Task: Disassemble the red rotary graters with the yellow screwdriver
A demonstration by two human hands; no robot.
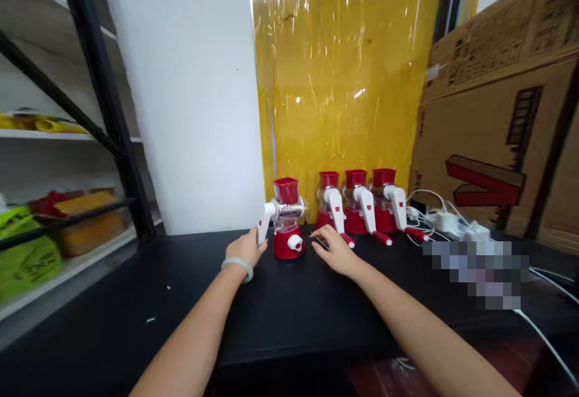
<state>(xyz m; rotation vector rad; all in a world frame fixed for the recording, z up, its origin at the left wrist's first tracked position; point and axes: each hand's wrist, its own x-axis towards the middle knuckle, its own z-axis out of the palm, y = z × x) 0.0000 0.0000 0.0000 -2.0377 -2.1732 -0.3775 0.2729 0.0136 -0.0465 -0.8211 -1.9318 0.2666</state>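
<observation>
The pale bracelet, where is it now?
In the head view, the bracelet circles the wrist of the left hand, to the left of the leftmost red grinder.

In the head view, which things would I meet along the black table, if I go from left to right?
Left hand → red-and-white grinder at its fingers → row of three similar grinders → white adapter among the cables.

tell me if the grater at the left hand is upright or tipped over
Upright: the rotary drum grater stands on its red base, with its red hopper on top.
</observation>
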